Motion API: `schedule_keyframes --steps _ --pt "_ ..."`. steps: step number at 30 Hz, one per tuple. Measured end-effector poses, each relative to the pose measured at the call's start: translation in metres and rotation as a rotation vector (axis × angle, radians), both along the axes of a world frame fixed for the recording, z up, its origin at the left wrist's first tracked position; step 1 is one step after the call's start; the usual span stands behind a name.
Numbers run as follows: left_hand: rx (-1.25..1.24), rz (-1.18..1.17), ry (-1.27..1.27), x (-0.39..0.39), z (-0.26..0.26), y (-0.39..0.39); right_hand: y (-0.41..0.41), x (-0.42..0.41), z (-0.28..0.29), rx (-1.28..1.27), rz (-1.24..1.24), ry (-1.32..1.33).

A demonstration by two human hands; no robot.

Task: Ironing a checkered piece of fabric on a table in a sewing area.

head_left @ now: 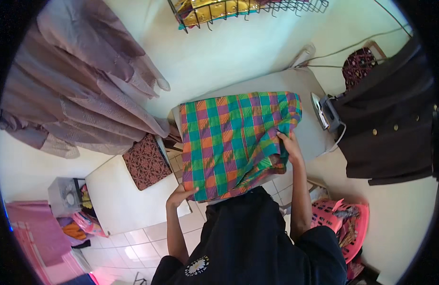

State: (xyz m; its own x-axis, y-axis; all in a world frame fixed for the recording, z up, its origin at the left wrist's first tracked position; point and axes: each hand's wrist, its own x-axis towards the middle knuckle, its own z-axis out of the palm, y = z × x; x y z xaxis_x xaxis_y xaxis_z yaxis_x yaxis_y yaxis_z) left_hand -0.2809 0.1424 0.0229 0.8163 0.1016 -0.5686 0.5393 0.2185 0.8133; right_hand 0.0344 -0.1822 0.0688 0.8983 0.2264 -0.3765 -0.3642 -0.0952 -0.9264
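Observation:
A plaid cloth [219, 142] in green, orange, purple and teal lies in layers over the grey ironing board [237, 86]. At its near left corner, my left hand [179, 195] pinches the edge between thumb and fingers. My right hand [290, 146] grips the right side, where the fabric is bunched and its edge is folded back. Beyond the cloth's right side, an electric iron [325, 111] rests on the board with its metal soleplate turned towards the cloth. The cloth hides the middle of the board and some of my fingers.
Mauve garments [98, 82] hang at the left, a dark buttoned garment [386, 117] at the right. A folded floral cloth [147, 162] lies on a white table [126, 203]. A pink laundry basket [363, 228] stands near my right elbow. Above is a black wire rack [237, 8].

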Motion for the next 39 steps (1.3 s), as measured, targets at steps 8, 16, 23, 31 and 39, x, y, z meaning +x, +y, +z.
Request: schedule_keyframes --steps 8,16,23,31,39 --pt "0.294 0.123 -0.027 0.07 0.023 -0.039 -0.049 0.093 0.017 -0.14 0.06 -0.194" --pt "0.176 0.382 -0.158 0.051 -0.014 -0.081 -0.129 0.106 -0.034 -0.344 0.086 -0.016" --pt "0.515 0.402 0.043 0.028 -0.024 -0.078 -0.188 0.063 -0.094 -0.114 -0.424 -0.141" --pt "0.174 0.436 -0.086 0.017 0.002 -0.046 -0.202 0.039 -0.049 -0.36 0.032 -0.027" --pt "0.392 0.411 -0.012 0.067 0.0 -0.004 -0.2 0.069 -0.061 -0.814 0.072 -0.062"
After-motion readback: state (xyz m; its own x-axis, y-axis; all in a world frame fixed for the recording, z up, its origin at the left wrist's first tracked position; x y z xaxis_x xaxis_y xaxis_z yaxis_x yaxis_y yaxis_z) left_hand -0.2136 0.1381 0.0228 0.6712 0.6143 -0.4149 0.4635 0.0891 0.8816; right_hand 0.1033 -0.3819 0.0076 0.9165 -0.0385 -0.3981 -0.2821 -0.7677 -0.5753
